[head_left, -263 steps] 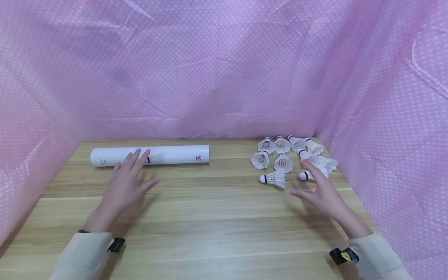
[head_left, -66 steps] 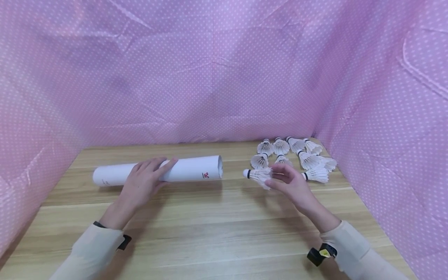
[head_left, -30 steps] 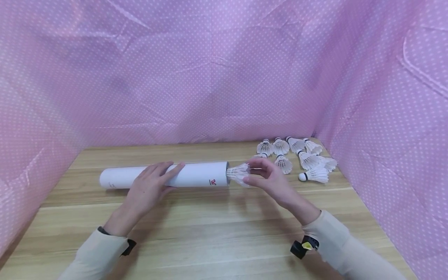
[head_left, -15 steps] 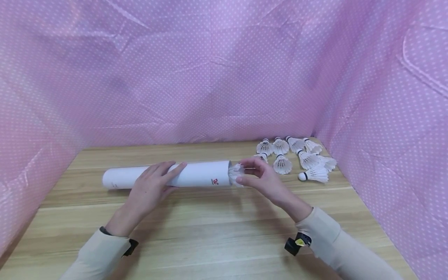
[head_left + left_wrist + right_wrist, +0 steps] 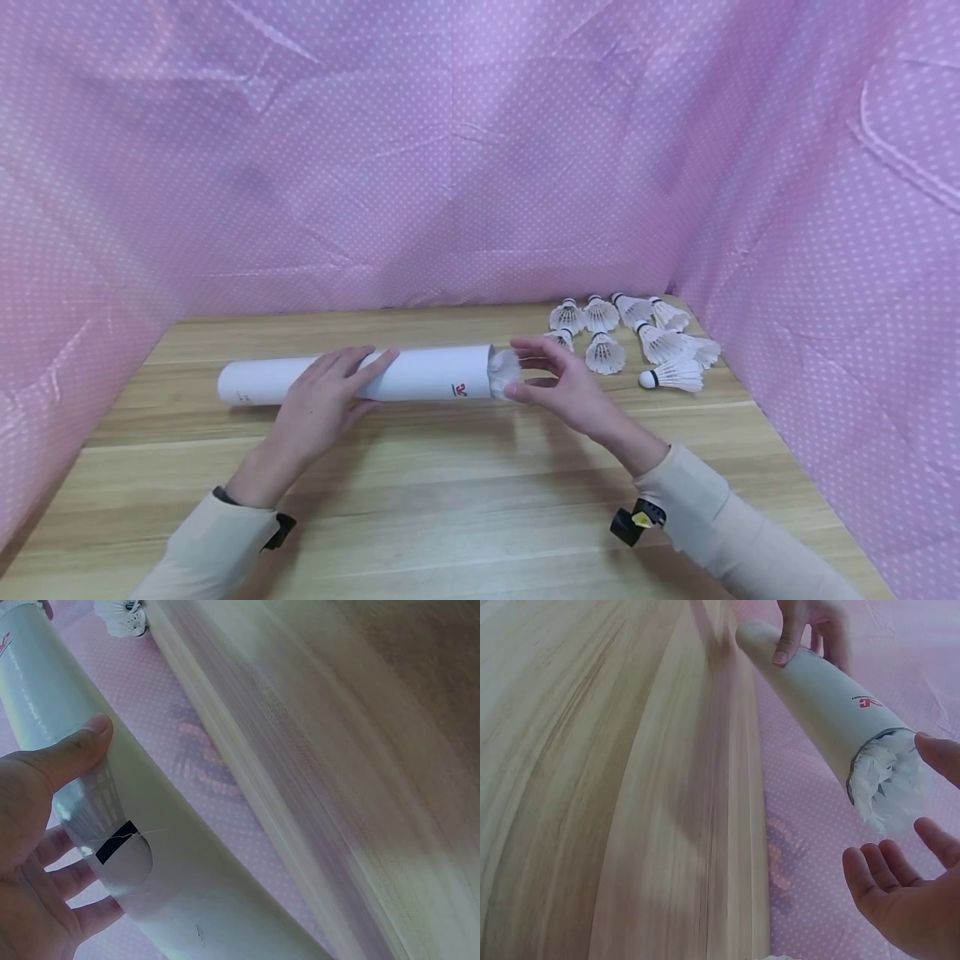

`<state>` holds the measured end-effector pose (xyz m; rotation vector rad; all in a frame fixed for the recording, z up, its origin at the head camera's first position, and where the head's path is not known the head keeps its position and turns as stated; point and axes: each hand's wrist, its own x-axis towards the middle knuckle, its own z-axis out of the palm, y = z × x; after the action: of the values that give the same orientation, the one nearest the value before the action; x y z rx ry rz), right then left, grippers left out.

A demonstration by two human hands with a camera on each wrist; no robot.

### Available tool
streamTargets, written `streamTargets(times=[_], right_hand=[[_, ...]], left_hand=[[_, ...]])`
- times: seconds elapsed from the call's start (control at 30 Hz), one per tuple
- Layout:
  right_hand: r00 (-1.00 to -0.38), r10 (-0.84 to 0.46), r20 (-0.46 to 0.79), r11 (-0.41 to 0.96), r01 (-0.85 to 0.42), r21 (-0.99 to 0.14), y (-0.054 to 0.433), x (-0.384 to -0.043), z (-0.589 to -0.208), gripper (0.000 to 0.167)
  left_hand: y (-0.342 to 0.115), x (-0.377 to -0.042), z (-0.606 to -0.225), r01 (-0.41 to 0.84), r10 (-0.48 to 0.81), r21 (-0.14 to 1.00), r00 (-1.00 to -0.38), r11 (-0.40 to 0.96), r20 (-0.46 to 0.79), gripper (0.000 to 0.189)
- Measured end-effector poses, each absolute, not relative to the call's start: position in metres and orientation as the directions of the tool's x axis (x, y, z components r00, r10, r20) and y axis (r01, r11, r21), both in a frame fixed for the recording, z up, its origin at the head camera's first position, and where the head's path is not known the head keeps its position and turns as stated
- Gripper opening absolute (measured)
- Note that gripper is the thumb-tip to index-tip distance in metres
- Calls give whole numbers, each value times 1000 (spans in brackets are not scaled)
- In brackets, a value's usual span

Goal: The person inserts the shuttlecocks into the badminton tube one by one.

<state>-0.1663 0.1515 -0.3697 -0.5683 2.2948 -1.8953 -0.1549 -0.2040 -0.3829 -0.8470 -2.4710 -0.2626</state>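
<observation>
"How is the white tube (image 5: 431, 372) held?"
"Its middle is gripped by the left hand (image 5: 321, 398), thumb and fingers curled round it"
"And the shuttlecock (image 5: 505, 373)?"
"It is lodged in the tube's mouth, feathers exposed; fingers of the right hand (image 5: 566, 392) are spread wide beside them, contact cannot be judged"

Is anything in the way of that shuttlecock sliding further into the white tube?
Nothing visible is. The shuttlecock sits partly inside the open end of the white tube, its feathered end sticking out toward the right hand. What lies deeper inside the tube is hidden.
</observation>
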Motion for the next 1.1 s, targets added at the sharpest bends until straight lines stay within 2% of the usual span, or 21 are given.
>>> streamTargets(times=[0.13,0.27,0.77,1.1], right_hand=[[-904,-362,226,157,-299,-941,151,-165,-373,64],[-905,-342,253,202,-333,-921,151,-162,-374,61],[-933,-304,193,149,-247,-957,146,-162,-375,52],[-934,-295,201,137,-249,-959,141,-165,-375,52]], left_hand=[[-205,-154,-382,609,514,16,-683,793,520,82],[-205,-153,-382,603,507,20,-689,798,517,82],[-203,-152,-383,612,514,18,-680,791,523,84],[-200,-152,-383,609,508,30,-686,792,520,84]])
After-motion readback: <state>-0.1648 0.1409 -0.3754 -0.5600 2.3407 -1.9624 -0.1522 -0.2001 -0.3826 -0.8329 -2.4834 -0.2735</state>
